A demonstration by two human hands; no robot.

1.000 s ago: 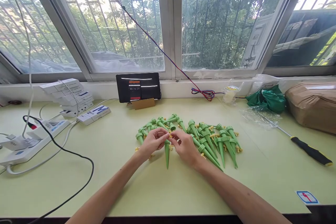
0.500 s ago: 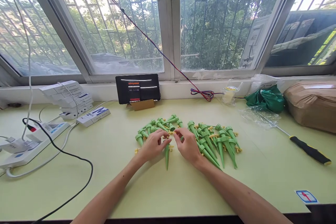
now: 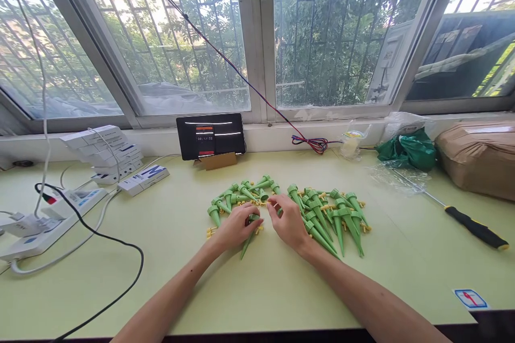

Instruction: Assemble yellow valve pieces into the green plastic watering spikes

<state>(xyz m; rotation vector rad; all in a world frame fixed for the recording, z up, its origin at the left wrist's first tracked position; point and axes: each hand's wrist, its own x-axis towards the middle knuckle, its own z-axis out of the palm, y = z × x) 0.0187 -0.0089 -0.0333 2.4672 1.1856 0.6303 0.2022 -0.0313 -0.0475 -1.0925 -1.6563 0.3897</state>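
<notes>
My left hand (image 3: 235, 226) is closed around a green watering spike (image 3: 246, 246), whose pointed end slants down toward me and to the left. Between the thumb and fingertips of my right hand (image 3: 287, 221) sits a small yellow valve (image 3: 264, 203), mostly covered by the fingers. To the right lies a heap of green spikes (image 3: 317, 218) with yellow valves on several of them. More green spikes (image 3: 214, 214) lie beyond and left of my left hand, and loose yellow pieces (image 3: 211, 231) rest beside it.
A dark-screened device (image 3: 211, 136) showing a timer leans on a cardboard stand. At left are stacked white boxes (image 3: 107, 150), a power strip (image 3: 52, 225) and a black cable (image 3: 139, 257). A screwdriver (image 3: 475, 226), green bag (image 3: 408, 150) and brown parcel (image 3: 477, 161) lie at right.
My hands have drawn apart from their earlier meeting point. My left hand has moved down onto the green spike, which has tilted; my right hand keeps its pinch on the yellow valve.
</notes>
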